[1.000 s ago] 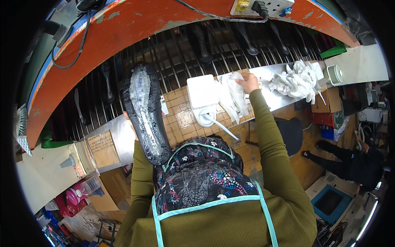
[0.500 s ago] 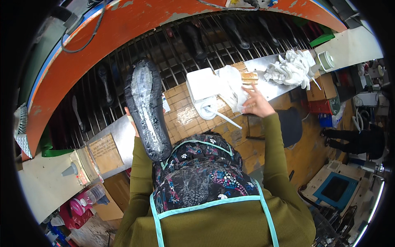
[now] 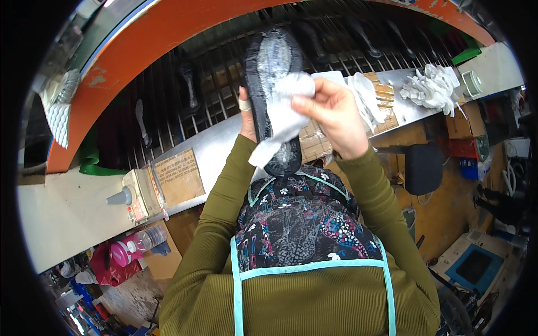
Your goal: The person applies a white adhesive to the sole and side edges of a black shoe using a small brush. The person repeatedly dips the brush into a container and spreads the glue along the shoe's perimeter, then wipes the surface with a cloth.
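A black shoe upper (image 3: pixel 256 112), sole side up with a whitish, shiny coating on its bottom, stands nearly lengthwise before me. My left hand (image 3: pixel 246 120) is closed round its left side; a pale band wraps one finger, and the rest are hidden behind the shoe. Pinched in my right hand (image 3: pixel 339 117) is a thin white shoe-bottom-shaped piece (image 3: pixel 283 115), lying over or just above the coated middle; I cannot tell how far it touches. Similar white pieces (image 3: pixel 367 101) lie stacked just beyond my right hand.
Behind the shoe runs a rack of metal bars (image 3: pixel 224 92) with several dark shoes, under an orange hood (image 3: pixel 129 67). A pile of white pieces (image 3: pixel 431 89) and a pale green holder (image 3: pixel 472 83) stand at right. Cardboard (image 3: pixel 179 176) and a grey cone (image 3: pixel 119 197) lie at left.
My right hand has lifted a white piece from the stack and brought it over the shoe bottom. The shoe in my left hand has moved right and farther up in view.
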`<action>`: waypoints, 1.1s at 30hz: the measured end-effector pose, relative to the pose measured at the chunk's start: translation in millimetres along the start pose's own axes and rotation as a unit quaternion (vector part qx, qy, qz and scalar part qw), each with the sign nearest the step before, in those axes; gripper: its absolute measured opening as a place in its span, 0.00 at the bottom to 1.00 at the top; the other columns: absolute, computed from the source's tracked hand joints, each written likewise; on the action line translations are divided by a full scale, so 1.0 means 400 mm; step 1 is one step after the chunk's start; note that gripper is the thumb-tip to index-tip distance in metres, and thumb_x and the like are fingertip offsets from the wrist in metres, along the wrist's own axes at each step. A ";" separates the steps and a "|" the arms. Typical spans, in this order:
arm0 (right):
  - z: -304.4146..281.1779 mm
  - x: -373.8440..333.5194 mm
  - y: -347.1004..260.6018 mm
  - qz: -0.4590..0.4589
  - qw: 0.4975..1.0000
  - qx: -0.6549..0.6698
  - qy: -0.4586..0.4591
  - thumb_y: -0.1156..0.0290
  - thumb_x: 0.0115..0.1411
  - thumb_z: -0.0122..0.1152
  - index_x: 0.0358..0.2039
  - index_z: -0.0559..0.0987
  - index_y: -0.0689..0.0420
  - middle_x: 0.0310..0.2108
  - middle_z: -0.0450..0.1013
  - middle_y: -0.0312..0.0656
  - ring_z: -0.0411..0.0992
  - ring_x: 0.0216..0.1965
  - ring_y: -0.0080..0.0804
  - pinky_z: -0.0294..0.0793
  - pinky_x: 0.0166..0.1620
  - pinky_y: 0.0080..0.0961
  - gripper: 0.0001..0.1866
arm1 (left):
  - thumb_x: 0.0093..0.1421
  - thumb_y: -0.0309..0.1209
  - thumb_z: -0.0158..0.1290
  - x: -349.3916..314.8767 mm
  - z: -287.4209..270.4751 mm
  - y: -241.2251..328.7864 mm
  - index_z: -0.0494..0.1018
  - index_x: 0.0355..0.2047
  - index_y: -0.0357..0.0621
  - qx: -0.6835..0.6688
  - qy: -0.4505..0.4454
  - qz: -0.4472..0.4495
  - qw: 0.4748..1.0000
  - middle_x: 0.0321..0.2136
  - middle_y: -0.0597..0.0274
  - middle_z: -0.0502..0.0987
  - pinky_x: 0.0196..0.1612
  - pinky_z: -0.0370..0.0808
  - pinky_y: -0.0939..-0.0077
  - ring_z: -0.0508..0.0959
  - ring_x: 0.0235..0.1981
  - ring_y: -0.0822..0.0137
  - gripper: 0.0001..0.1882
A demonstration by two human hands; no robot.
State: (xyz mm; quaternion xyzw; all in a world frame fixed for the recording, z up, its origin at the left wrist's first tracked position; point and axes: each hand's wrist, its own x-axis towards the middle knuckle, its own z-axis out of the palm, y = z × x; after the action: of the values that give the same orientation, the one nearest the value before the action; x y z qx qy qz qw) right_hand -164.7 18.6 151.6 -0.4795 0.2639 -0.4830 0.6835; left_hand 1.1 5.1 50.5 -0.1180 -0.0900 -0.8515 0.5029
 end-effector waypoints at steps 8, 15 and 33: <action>0.063 0.069 0.012 -0.078 0.995 -0.068 -0.001 0.76 0.56 0.66 0.37 0.78 0.65 0.34 0.78 0.41 0.76 0.36 0.21 0.77 0.42 0.18 0.09 | 0.49 0.75 0.44 -0.107 0.057 0.009 0.55 0.64 0.40 0.378 0.212 0.117 0.894 0.59 0.48 0.66 0.59 0.70 0.61 0.70 0.57 0.55 0.56; 0.040 -0.004 -0.005 -0.147 0.989 0.009 0.027 0.72 0.58 0.58 0.48 0.73 0.63 0.47 0.75 0.54 0.74 0.45 0.30 0.71 0.52 0.27 0.17 | 0.47 0.73 0.50 -0.218 0.025 0.082 0.59 0.61 0.40 0.324 0.248 0.142 0.902 0.54 0.49 0.69 0.53 0.76 0.61 0.74 0.51 0.56 0.55; -0.005 -0.169 -0.006 -0.116 0.939 -0.297 -0.127 0.67 0.56 0.60 0.50 0.78 0.64 0.48 0.74 0.49 0.65 0.56 0.41 0.60 0.60 0.36 0.22 | 0.48 0.75 0.46 -0.149 -0.016 0.136 0.63 0.59 0.43 0.322 0.250 0.153 0.900 0.47 0.53 0.75 0.46 0.79 0.65 0.79 0.41 0.58 0.52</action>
State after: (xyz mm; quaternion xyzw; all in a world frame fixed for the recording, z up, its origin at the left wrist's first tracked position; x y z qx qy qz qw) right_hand -194.0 79.5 146.3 -0.7452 0.2488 -0.3941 0.4770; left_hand 76.2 27.2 28.9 0.2542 -0.2114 -0.6902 0.6437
